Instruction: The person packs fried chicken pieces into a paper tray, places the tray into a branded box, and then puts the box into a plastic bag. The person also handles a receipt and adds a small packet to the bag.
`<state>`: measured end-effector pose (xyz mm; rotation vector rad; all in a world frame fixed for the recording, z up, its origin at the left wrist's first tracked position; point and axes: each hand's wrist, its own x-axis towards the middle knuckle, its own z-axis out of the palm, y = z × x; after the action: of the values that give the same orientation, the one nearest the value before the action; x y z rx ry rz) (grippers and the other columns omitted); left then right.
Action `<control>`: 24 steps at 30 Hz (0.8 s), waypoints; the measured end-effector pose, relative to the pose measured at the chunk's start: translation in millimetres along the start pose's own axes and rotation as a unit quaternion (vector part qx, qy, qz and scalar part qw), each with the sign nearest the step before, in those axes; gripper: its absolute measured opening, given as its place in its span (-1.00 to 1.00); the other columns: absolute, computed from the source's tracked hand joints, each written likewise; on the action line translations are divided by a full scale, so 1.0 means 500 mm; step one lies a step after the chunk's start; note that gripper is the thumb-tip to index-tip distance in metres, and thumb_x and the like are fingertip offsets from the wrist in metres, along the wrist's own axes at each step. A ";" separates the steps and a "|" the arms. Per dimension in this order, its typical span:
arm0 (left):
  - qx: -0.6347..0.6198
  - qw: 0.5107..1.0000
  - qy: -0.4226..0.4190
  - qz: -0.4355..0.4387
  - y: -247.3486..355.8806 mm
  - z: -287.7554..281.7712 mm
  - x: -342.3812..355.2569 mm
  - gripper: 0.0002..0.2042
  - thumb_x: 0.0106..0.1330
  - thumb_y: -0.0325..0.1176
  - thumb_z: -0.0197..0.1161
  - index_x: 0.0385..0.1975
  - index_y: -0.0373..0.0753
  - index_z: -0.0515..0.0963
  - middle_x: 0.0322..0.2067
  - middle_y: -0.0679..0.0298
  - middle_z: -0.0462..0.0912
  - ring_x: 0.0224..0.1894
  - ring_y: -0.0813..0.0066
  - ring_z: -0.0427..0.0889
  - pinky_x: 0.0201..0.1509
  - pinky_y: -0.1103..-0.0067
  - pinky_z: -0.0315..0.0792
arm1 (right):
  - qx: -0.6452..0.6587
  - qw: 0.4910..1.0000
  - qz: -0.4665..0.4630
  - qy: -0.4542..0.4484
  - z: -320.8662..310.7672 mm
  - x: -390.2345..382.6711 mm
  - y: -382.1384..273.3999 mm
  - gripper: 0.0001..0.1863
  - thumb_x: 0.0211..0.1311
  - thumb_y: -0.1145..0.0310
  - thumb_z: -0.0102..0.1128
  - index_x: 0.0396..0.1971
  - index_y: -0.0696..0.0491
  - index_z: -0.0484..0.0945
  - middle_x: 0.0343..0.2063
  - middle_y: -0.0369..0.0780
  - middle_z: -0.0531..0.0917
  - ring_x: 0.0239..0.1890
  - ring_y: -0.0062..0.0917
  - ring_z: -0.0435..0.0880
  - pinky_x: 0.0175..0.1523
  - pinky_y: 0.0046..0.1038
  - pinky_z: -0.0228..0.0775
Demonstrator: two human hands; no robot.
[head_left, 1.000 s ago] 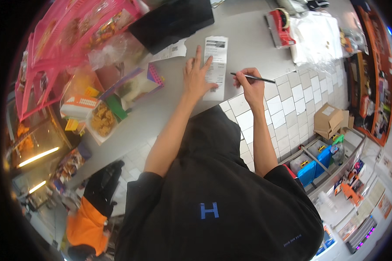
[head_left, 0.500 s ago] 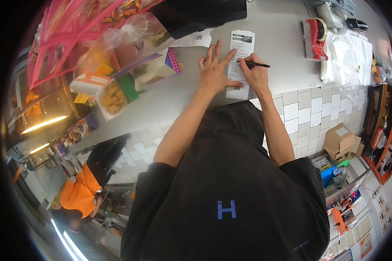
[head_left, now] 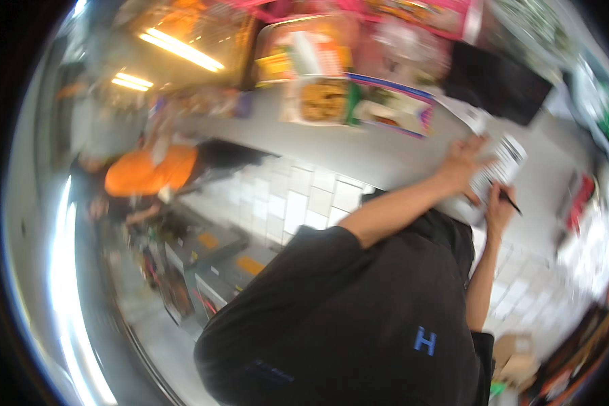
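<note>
Currently right hand (head_left: 499, 211) holds pen (head_left: 512, 201) over paper slip (head_left: 509, 154).

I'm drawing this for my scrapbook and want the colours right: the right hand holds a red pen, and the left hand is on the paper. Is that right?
Not quite: the pen is black, not red, as the head view shows. The rest fits: the right hand holds it, and the left hand is on the paper.

We see grey surface (head_left: 386, 157) running 10 to 3 o'clock, pale tiled floor (head_left: 304, 195) near centre, warm tube lamp (head_left: 181, 50) at 11, white strip light (head_left: 63, 271) at 8, blurred shelving (head_left: 580, 352) at 4.
</note>
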<state>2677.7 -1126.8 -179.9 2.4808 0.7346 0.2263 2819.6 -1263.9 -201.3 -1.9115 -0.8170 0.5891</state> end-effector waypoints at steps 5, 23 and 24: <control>0.031 0.998 -0.057 0.029 -0.010 0.000 -0.004 0.40 -0.71 0.42 0.60 0.49 0.21 0.27 0.57 -0.06 -0.15 0.59 -0.02 -0.18 0.47 0.09 -0.02 | -0.049 0.999 -0.012 0.015 0.004 0.008 0.010 -0.74 0.41 0.27 0.30 -0.38 0.15 0.55 -0.47 -0.21 0.66 -0.42 -0.56 0.59 -0.26 -0.42 0.46; 0.013 0.997 -0.074 0.003 0.010 -0.047 0.007 0.39 -0.62 0.26 0.69 0.52 0.22 0.19 0.59 0.02 -0.18 0.59 0.04 -0.14 0.39 0.08 0.03 | -0.132 0.988 0.060 -0.049 -0.048 0.007 -0.111 -0.67 0.32 0.19 0.33 -0.40 0.19 0.58 -0.45 -0.01 0.72 -0.38 -0.25 0.74 -0.25 -0.28 0.55; 0.010 0.998 -0.068 0.004 0.009 -0.047 0.004 0.39 -0.62 0.26 0.68 0.52 0.22 0.18 0.59 0.02 -0.18 0.59 0.03 -0.13 0.39 0.08 0.03 | -0.170 0.980 0.078 -0.068 -0.051 0.011 -0.122 -0.63 0.32 0.13 0.32 -0.40 0.19 0.59 -0.43 0.02 0.73 -0.37 -0.20 0.75 -0.25 -0.25 0.55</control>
<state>2674.5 -1118.2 -157.4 2.4907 0.6721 0.0524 2823.1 -1254.0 -135.8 -2.2825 -0.9044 0.7176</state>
